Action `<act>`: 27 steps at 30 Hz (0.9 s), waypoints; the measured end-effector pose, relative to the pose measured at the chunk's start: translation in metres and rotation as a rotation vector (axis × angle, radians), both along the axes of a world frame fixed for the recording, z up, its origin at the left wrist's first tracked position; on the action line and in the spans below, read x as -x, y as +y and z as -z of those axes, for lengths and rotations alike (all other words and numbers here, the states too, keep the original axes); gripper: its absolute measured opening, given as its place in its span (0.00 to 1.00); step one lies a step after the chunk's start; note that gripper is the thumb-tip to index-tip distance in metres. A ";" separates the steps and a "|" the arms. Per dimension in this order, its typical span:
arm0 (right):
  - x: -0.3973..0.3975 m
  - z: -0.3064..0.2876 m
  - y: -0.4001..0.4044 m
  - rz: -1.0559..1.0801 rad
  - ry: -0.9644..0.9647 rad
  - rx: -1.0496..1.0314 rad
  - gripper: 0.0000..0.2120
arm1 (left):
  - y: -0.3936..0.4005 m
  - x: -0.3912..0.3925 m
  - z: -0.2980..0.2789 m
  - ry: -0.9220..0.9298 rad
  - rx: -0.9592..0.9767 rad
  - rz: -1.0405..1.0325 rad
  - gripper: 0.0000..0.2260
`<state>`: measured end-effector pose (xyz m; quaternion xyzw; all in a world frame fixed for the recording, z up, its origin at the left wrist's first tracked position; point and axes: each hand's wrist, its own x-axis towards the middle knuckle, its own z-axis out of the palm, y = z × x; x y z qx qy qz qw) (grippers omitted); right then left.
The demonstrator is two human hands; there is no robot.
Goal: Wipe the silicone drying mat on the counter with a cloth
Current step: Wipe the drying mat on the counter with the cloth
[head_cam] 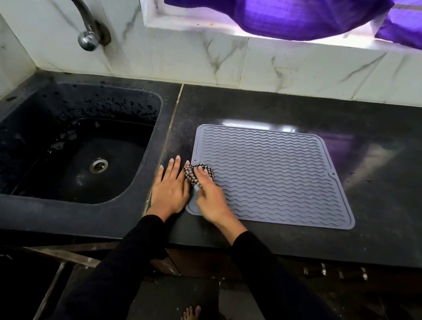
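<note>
The left hand (170, 186) lies flat and open on the surface (305, 116), touching the mat's (277, 178) edge. Just right, the right hand (209, 199) presses the bunched cloth (194, 175) down; best to sweep rightward along the ridges.

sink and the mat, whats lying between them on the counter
In the head view, only the left hand, flat on the counter between sink and mat.

The right hand (211, 200) pressed a checkered cloth (196, 173) onto the grey mat's (277, 178) left edge; the left hand (170, 189) lay flat on the table (374, 193) just beside the mat.
</note>
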<state>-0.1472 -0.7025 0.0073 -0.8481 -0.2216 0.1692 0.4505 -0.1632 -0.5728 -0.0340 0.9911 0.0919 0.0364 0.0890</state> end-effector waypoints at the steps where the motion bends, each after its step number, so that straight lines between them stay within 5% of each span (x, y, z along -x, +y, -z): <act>1: -0.007 -0.004 -0.005 0.068 0.150 -0.141 0.24 | 0.000 0.000 0.000 -0.012 0.014 -0.007 0.36; 4: -0.032 -0.028 -0.019 0.322 0.670 -0.573 0.20 | -0.001 0.001 -0.001 -0.031 0.046 -0.020 0.35; 5: -0.039 -0.034 -0.020 0.389 0.706 -0.665 0.19 | -0.001 0.002 -0.002 -0.036 0.059 -0.020 0.35; 6: -0.044 -0.037 -0.020 0.420 0.618 -0.654 0.19 | -0.001 0.002 -0.002 -0.037 0.075 -0.022 0.35; 10: -0.031 -0.033 -0.003 0.232 -0.073 -0.046 0.25 | 0.000 -0.002 -0.006 -0.044 0.121 -0.032 0.37; 15: -0.010 0.014 0.017 0.024 -0.416 0.452 0.32 | 0.003 -0.014 -0.006 -0.060 0.070 -0.069 0.25; 24: -0.017 0.017 0.012 0.009 -0.461 0.360 0.29 | 0.009 -0.043 -0.009 -0.095 0.119 -0.107 0.23; 27: -0.036 0.005 0.001 0.099 -0.121 0.037 0.24 | 0.009 -0.055 -0.012 -0.079 0.141 -0.077 0.24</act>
